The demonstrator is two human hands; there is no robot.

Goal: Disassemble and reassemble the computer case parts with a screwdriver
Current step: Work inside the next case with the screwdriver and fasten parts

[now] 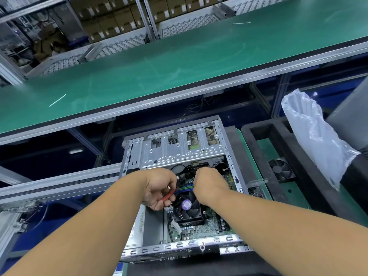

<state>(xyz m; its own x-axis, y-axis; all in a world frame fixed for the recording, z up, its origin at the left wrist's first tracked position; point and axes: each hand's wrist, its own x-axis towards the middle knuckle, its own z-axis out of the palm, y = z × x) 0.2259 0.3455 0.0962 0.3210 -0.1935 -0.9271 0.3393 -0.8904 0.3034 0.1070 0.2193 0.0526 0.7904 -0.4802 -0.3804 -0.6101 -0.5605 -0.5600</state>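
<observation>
An open computer case [231, 156] lies flat below me, its motherboard and black CPU fan [188, 209] exposed. A silver drive cage [179, 150] spans the far end of the case. My left hand [159, 188] is curled round a red-handled tool [168, 196], which is mostly hidden in the palm. My right hand [209, 184] is curled just right of it, its fingertips pinching something small among the black cables [187, 172] under the drive cage. What it pinches is hidden. Both hands hover over the board above the fan.
A green conveyor belt [179, 62] runs across behind the case. A black foam tray [278, 132] with a small fan [280, 169] sits to the right, beside a crumpled clear plastic bag [316, 136]. An aluminium rail [59, 182] lies to the left.
</observation>
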